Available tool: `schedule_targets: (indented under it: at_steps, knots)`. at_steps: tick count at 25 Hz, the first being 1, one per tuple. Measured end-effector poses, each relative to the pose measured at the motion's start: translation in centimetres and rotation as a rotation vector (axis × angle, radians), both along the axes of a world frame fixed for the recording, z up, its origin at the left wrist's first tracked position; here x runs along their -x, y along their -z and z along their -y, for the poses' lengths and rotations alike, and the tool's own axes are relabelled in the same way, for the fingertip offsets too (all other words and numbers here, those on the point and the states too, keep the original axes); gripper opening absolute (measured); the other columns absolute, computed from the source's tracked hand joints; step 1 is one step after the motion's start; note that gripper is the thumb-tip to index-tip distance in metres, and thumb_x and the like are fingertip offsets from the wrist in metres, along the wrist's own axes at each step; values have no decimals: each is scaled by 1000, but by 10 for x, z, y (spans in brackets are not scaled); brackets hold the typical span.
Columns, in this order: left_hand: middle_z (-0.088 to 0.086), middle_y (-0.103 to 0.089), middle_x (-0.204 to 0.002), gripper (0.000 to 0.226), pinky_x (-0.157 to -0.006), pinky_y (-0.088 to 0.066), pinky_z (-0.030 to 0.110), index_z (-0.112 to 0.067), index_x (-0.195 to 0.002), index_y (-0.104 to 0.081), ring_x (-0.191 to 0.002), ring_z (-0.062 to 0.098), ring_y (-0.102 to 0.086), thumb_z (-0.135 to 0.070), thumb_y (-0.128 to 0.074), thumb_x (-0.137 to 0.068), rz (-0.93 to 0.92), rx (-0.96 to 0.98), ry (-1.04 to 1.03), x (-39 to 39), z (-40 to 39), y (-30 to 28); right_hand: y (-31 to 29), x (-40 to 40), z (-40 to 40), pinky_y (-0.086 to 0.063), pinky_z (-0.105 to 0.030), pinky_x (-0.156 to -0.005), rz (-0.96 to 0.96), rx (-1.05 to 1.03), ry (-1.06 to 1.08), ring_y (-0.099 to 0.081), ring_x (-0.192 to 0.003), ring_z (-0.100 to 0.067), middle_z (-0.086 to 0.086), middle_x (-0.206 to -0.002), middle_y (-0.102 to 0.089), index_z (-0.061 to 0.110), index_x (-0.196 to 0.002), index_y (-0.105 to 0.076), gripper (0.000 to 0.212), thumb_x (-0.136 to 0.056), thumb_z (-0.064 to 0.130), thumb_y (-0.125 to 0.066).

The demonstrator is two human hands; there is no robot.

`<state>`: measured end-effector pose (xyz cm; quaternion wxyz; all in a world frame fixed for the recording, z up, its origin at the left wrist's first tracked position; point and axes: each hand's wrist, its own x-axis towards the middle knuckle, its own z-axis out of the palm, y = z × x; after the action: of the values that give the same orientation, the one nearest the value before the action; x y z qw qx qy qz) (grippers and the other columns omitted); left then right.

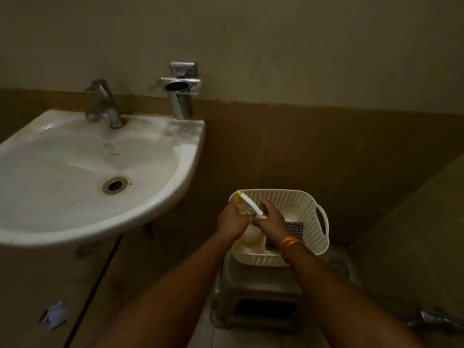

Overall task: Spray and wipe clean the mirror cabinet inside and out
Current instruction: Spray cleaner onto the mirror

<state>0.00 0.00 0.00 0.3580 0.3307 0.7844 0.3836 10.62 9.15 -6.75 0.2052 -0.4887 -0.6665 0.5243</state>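
While both hands met over perforated white plastic basket on stool, left hand gripped spray bottle neck, right hand closed on white-yellow trigger head. Nozzle's long axis slanted up-left toward glossy ceramic sink. Checked cloth lay inside basket.

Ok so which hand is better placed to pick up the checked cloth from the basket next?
Right. The right hand sits over the basket, just above the checked cloth, only touching the spray bottle; the left hand grips the bottle's neck.
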Motion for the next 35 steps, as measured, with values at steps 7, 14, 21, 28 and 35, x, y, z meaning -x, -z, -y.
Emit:
schedule_targets:
  at_steps: [7,14,21,28,35]
  knots:
    - [2,-61,-130,75,-81,-53,34,-29,-155,-27,-108,28,-64,2,-48,-90,272,-27,-43,5,-14,12,-9,13,-1,-53,-28,-95,-27,-149,-68,-67,-105,-15,2,-108,-73,13,-119,-74,35,-85,5,-76]
    - [-2,-66,-125,68,-92,-47,26,-24,-149,-41,-117,15,-61,-13,-60,-85,93,-90,-42,19,-6,-96,-138,6,10,-55,-16,-84,-229,-166,-131,-68,-91,9,19,-97,-74,36,-104,-71,33,-86,9,-79]
    - [-8,-63,-121,84,-95,-51,27,-32,-150,-38,-116,7,-59,1,-55,-75,14,-271,81,38,23,-254,-319,22,17,-53,-20,-72,-343,-280,-195,-63,-78,3,2,-90,-68,26,-105,-67,26,-88,8,-76]
    - [-3,-63,-114,95,-72,-48,20,-29,-155,-29,-79,-3,-59,-7,-67,-70,-141,-419,93,48,37,-374,-447,56,29,-58,-52,-79,-466,-393,-149,-72,-83,-30,-15,-92,-71,47,-105,-61,25,-84,34,-66]
    - [-12,-64,-102,97,-72,-52,33,-32,-154,-29,-85,16,-62,-35,-81,-72,-478,-542,-24,74,48,-468,-554,103,39,-60,-51,-71,-514,-506,-40,-72,-71,-27,-9,-75,-71,17,-94,-68,37,-77,50,-74]
